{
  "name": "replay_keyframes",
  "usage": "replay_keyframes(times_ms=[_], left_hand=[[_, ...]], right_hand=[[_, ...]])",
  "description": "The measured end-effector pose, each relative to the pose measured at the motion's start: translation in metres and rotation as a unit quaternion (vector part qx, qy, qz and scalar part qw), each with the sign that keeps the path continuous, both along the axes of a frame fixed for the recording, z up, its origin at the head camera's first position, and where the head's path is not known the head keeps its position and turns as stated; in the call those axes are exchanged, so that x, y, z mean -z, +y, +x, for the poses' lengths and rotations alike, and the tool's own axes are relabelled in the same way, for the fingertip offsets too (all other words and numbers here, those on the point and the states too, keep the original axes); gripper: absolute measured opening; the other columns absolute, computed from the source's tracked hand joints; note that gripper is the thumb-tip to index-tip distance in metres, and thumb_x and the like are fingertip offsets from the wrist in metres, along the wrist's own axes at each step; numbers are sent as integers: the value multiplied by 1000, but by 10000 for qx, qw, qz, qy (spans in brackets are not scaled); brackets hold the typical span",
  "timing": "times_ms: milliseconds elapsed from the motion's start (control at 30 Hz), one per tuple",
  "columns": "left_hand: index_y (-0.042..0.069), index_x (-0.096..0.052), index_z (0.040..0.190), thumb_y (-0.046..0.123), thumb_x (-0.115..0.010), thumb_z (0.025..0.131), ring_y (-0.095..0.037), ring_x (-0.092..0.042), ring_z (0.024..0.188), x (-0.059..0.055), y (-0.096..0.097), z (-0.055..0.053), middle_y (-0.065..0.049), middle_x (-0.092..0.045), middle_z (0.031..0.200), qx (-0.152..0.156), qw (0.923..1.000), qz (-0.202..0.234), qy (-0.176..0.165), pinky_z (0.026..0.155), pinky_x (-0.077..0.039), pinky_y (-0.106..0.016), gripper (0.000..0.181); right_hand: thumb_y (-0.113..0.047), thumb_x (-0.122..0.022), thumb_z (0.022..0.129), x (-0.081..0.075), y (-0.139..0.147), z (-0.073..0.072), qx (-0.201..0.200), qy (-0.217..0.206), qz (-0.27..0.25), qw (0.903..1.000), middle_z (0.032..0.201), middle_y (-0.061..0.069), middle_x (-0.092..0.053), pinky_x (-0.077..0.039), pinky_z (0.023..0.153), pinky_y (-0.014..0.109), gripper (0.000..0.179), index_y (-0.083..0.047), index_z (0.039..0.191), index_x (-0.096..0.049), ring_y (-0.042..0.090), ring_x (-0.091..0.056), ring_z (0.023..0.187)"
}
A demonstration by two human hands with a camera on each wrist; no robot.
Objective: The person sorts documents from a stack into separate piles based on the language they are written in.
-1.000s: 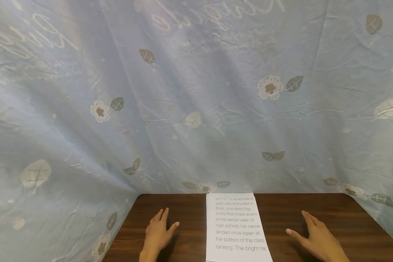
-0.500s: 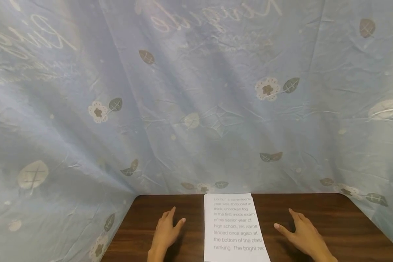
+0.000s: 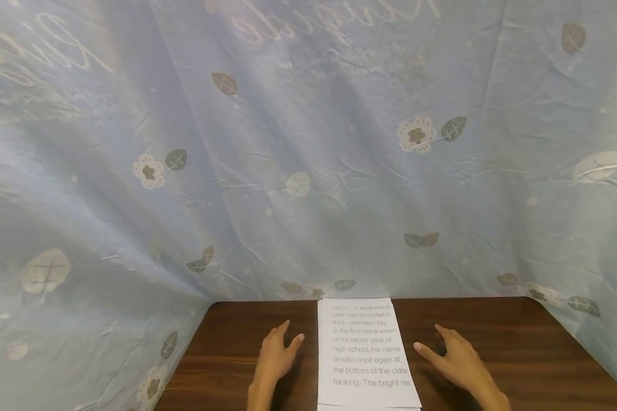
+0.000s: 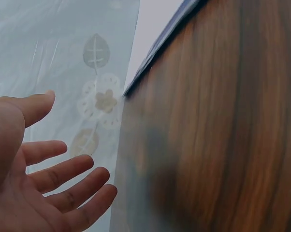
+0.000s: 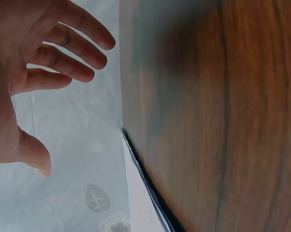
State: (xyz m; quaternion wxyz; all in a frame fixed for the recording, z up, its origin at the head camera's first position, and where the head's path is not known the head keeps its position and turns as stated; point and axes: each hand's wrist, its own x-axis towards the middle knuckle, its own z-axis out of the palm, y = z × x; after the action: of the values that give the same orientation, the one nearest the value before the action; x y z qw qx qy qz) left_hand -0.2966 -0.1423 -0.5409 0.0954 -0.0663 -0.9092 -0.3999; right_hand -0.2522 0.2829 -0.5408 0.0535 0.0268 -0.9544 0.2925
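Observation:
A stack of white paper sheets [image 3: 362, 357] printed with large English text lies in the middle of the brown wooden table [image 3: 226, 342]. Left of it hovers my left hand [image 3: 277, 357], fingers extended, thumb apart and toward the sheets. On the other side my right hand [image 3: 457, 359] is held the same way, its thumb nearest the paper's right edge. Both palms face inward, and a gap separates each hand from the stack. In the left wrist view the left fingers [image 4: 70, 179] are spread and hold nothing. The right fingers [image 5: 73, 48] are likewise empty in the right wrist view.
A pale blue curtain [image 3: 308, 228] with leaf and flower prints hangs behind the table and along its left side. The stack's far end reaches the table's back edge. Dark wood shows on both sides of the paper.
Both hands have moved inward toward the paper stack, the left one to the right and the right one to the left. The stack stays in place on the table; the head view shifts slightly.

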Motion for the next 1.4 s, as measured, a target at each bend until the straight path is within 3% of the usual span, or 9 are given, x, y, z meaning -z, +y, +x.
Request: replay_keyframes(times_ms=[200,467,700,900,1067,1233,1400], left_hand=[[-9,-55,148,36,-72,102,-43,-70,106,5,10,1,-34,-66,131,236,9993,292,-14,87,-63,-56,67],[-7,-58,146,37,-72,102,-30,-72,100,15,19,-1,-30,-70,127,269,9984,485,-65,83,-64,-50,64],[-7,-58,146,37,-70,103,-18,-67,85,23,27,-4,-24,-74,123,364,9967,697,-188,76,-59,-37,63],[-11,-54,149,34,-69,104,-25,-76,70,26,32,-6,-29,-72,123,626,9846,1503,-642,61,-64,-33,65],[-11,-55,147,34,-71,103,-19,-73,82,26,37,-9,-17,-73,112,579,9745,1904,-1033,66,-66,-35,65],[-12,-58,144,31,-72,103,-17,-69,80,27,38,-11,-10,-71,103,520,9737,1888,-1168,64,-64,-30,61],[-14,-65,134,20,-75,99,-13,-66,69,30,40,-13,-7,-69,88,544,9791,1695,-984,56,-60,-25,49]], right_hand=[[-59,-66,100,5,-10,-2,18,-70,-289,9996,135,33,-66,-61,96,63,96,20,150,-43,50,-69,118],[-56,-69,100,11,-25,-5,91,-229,-852,9961,133,24,-69,-63,94,54,91,17,150,-46,35,-72,113],[-46,-75,98,18,-35,-9,290,-469,-1694,9840,125,15,-74,-65,82,40,79,10,149,-54,25,-75,102],[-34,-76,100,25,-42,-15,456,-485,-2309,9707,115,15,-77,-65,70,32,66,11,145,-58,22,-78,78],[-27,-77,99,30,-47,-20,564,-561,-2626,9616,101,10,-77,-65,67,32,55,12,136,-65,20,-75,79],[-24,-77,99,32,-49,-22,565,-732,-2665,9594,94,8,-75,-64,64,32,50,12,132,-67,18,-71,78],[-22,-79,97,33,-49,-22,655,-664,-2475,9644,86,5,-73,-60,57,31,44,11,125,-72,19,-66,71]])
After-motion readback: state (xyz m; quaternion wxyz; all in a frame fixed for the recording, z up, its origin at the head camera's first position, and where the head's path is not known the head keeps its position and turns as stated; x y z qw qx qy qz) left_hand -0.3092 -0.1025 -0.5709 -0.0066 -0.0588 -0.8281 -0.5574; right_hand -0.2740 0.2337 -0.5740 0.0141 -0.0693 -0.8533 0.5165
